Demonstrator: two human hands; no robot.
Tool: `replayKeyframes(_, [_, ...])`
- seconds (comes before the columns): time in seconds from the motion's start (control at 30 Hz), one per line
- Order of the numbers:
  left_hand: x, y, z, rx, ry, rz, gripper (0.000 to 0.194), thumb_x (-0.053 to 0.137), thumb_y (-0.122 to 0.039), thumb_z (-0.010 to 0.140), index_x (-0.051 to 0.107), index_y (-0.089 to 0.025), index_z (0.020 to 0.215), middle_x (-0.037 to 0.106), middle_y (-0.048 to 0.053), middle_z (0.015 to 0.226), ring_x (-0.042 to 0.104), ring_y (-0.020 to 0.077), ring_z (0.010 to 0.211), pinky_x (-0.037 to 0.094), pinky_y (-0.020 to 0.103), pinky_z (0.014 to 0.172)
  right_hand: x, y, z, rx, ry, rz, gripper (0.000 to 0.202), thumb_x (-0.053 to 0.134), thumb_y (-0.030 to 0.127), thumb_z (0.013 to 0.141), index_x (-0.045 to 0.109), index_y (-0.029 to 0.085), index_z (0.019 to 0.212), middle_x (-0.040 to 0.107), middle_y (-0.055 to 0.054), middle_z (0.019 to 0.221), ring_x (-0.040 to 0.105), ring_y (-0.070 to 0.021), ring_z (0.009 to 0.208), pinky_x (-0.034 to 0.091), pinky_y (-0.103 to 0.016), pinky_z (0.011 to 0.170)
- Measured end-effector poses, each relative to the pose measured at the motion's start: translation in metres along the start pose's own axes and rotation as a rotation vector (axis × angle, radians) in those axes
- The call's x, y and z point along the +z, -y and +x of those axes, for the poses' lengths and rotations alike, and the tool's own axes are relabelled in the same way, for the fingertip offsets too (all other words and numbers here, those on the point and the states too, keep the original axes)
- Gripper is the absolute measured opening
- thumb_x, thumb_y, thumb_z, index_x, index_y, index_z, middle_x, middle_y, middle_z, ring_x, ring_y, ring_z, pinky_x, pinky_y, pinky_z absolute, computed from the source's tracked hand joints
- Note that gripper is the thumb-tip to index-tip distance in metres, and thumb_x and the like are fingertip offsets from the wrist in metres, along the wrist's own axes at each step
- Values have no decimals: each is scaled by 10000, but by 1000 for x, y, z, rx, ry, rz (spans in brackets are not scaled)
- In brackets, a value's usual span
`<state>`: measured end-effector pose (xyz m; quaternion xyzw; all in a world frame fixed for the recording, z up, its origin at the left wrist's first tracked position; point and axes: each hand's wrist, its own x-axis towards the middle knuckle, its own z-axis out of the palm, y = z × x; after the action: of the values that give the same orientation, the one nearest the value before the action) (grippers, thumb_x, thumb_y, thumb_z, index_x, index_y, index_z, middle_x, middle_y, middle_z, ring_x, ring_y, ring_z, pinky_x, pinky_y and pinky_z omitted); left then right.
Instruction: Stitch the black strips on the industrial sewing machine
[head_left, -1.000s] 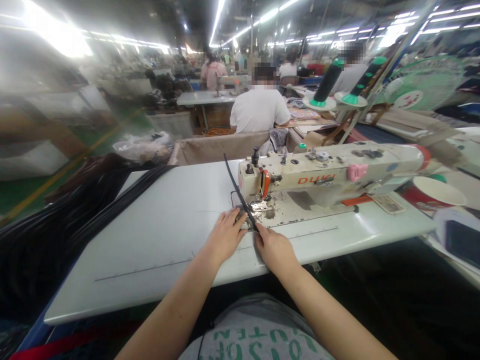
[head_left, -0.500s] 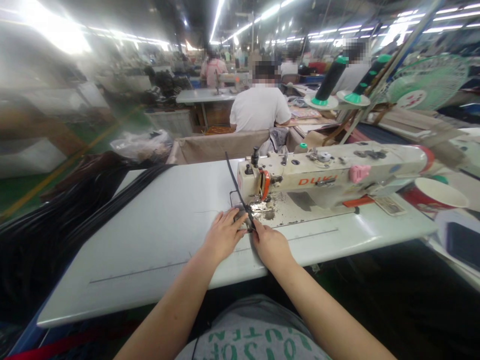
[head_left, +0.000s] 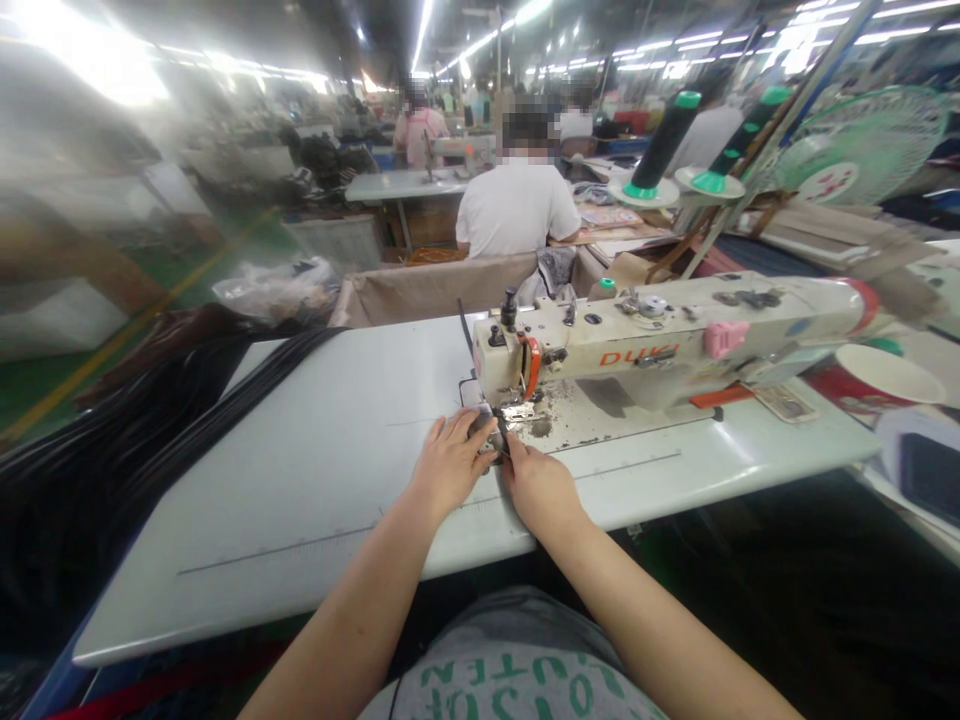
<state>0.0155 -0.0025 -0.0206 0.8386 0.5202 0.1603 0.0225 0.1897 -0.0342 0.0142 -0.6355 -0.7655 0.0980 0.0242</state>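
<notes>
A narrow black strip [head_left: 465, 326] runs past the left end of the sewing machine [head_left: 577, 340], its middle stretch partly hidden by the machine's head. The near end lies by the needle area, between my hands. My left hand [head_left: 448, 465] rests flat left of the presser foot, fingers stretched out and tips touching the strip's near part. On the other side, my right hand [head_left: 541, 488] is closed, with thumb and forefinger pinching the strip's near end just in front of the foot. The exact grip is partly covered by the fingers.
Many long black strips [head_left: 187, 420] hang over the left edge of the white table [head_left: 315, 440]. Two black thread cones [head_left: 661, 150] stand behind the machine. At right are a paper bowl [head_left: 889, 375] and a phone [head_left: 934, 475]. A person in white [head_left: 517, 210] sits ahead.
The strip's far part has swung right toward the machine head, which now hides some of it. Both hands stay in nearly the same place. The view has shifted slightly.
</notes>
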Motion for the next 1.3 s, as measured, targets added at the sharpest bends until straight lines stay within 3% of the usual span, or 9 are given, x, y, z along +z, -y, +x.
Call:
replayKeyframes(0.43, [-2,-1,0,17,11,69,501,537,-408,1022,513,-307,1512,502,101,1582,454,309,1460,377,583,1179,7,1,1,-16,-30,-40,442,388,207,1050,489,92,1465,757,-186,1084,757,-272,929,569,-336,763])
replayKeyframes(0.73, [13,11,-3,90,-30,95,538,478,-433,1034,473,-273,1548,515,127,1562,465,324,1449,391,614,1160,11,-6,-18,-55,-105,-8,456,467,268,1027,470,132,1462,766,-152,971,756,-272,832,555,-328,673])
replayKeyframes(1.07, [27,22,-6,154,-71,133,541,362,-453,1062,464,-256,1555,498,136,1576,458,317,1454,387,601,1155,12,-8,-21,-85,-178,25,387,537,255,973,529,142,1342,768,-114,900,752,-272,748,542,-337,583])
replayKeyframes(1.3, [30,24,-9,229,-152,169,527,379,-437,1059,480,-253,1543,505,105,1586,443,318,1466,386,579,1145,11,-12,-24,-101,-197,39,374,568,324,955,556,161,1292,773,-97,920,753,-271,749,546,-338,579])
